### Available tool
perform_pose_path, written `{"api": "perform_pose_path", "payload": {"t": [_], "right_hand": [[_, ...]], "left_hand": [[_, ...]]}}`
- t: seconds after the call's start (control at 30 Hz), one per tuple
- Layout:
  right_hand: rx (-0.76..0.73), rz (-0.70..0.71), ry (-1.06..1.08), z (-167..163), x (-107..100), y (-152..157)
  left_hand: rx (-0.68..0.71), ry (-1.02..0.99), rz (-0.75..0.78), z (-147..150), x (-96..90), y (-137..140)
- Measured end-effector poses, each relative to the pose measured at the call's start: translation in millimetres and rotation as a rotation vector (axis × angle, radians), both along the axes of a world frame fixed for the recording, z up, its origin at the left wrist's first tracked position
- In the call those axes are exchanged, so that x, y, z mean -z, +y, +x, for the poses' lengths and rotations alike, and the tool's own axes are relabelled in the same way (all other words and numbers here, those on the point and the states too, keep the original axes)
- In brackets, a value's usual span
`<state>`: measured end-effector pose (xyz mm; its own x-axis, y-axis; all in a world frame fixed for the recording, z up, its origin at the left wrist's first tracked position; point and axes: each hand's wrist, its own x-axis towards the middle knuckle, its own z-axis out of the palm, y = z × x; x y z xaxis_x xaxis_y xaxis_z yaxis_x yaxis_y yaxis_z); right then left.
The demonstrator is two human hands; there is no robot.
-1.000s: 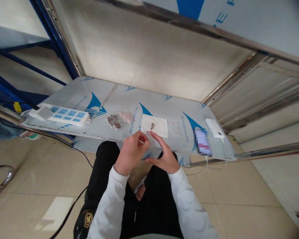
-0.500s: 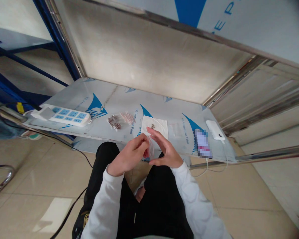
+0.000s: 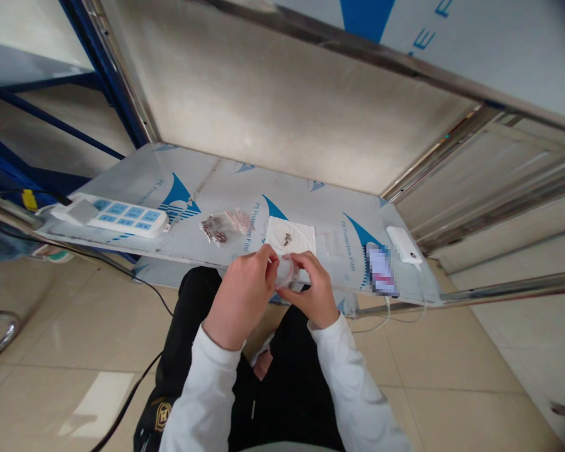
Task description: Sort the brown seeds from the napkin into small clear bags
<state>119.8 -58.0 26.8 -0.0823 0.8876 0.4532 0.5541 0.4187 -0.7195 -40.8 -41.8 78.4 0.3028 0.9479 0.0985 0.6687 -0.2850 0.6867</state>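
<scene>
A small clear plastic bag (image 3: pixel 288 274) is held between my two hands, just over the front edge of the shelf. My left hand (image 3: pixel 245 290) is closed with thumb and fingers pinching the left side of the bag. Curved round its right side, my right hand (image 3: pixel 316 290) grips it between thumb and fingertips. Just beyond my fingers lies a white square sheet (image 3: pixel 306 235) bearing several tiny brownish pieces (image 3: pixel 287 240). Left of the sheet is a clear bag of dark brown pieces (image 3: pixel 215 230), beside some thin pinkish sticks (image 3: pixel 238 220). Whether the held bag contains anything is unclear.
A white power strip (image 3: pixel 127 216) sits at the left end of the film-covered shelf (image 3: pixel 207 188). Right of the sheet are a transparent packet (image 3: pixel 328 242), a phone (image 3: pixel 381 270) and a white device (image 3: pixel 403 245), with cables. An upper shelf (image 3: pixel 301 34) overhangs the back.
My right hand's fingers have closed in from a wide arch onto the bag. My left hand has turned slightly, its back now facing up more. The brownish pieces show more fully.
</scene>
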Motion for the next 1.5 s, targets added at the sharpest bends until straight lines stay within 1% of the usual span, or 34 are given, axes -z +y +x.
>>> {"api": "perform_pose_path", "payload": {"t": [0.07, 0.17, 0.23, 0.27, 0.3, 0.37, 0.47, 0.53, 0.57, 0.63, 0.8, 0.97, 1.13, 1.27, 1.33, 1.4, 1.5], "right_hand": [[0.026, -0.015, 0.019, -1.3, 0.4, -1.9], [0.075, -0.101, 0.115, 4.6, 8.5, 1.4], [0.121, -0.188, 0.142, 17.5, 16.7, 13.8], [0.147, -0.237, 0.111, 26.4, 20.4, 23.8], [0.170, -0.288, 0.044, 36.3, 23.2, 36.1], [0.190, -0.390, -0.210, 55.9, 24.6, 65.6], [0.122, -0.493, -0.808, 73.9, 16.8, 110.8], [0.069, -0.522, -1.120, 74.0, 9.4, 134.4], [0.050, -0.530, -1.217, 70.9, 6.5, 143.3], [0.014, -0.535, -1.323, 61.1, 3.5, 155.9], [-0.091, -0.502, -1.550, 38.9, 6.1, 169.3], [-0.149, -0.464, -1.634, 29.5, 3.0, 172.9], [-0.154, -0.450, -1.636, 18.8, -4.5, 171.2], [-0.145, -0.488, -1.593, 16.4, -3.7, 175.6], [-0.134, -0.517, -1.551, 21.0, -4.3, 179.2], [-0.118, -0.539, -1.488, 29.9, -7.8, 181.8], [-0.101, -0.549, -1.344, 47.7, -15.3, 178.4]], "left_hand": [[-0.032, -0.001, 0.027, 1.4, -3.1, 0.1], [-0.157, -0.062, 0.085, -2.2, -4.7, 3.0], [-0.252, -0.106, 0.121, -9.4, -3.9, 6.1], [-0.280, -0.121, 0.131, -14.2, -3.1, 7.8], [-0.296, -0.132, 0.135, -19.2, -2.2, 9.4], [-0.309, -0.143, 0.120, -28.5, -0.1, 12.6], [-0.305, -0.154, 0.059, -36.7, 2.9, 16.6], [-0.293, -0.152, 0.022, -37.9, 4.5, 18.3], [-0.285, -0.147, 0.007, -37.8, 5.3, 18.8], [-0.271, -0.133, -0.018, -37.6, 7.8, 19.5], [-0.264, -0.094, -0.075, -43.9, 21.9, 22.0], [-0.273, -0.063, -0.085, -49.7, 34.4, 25.1], [-0.258, -0.027, -0.097, -41.1, 33.6, 25.7], [-0.217, -0.043, -0.112, -31.4, 36.5, 25.3], [-0.211, -0.060, -0.131, -28.4, 43.9, 26.0], [-0.218, -0.080, -0.154, -26.5, 55.1, 27.7], [-0.244, -0.181, -0.174, -21.9, 72.5, 32.1]]}}
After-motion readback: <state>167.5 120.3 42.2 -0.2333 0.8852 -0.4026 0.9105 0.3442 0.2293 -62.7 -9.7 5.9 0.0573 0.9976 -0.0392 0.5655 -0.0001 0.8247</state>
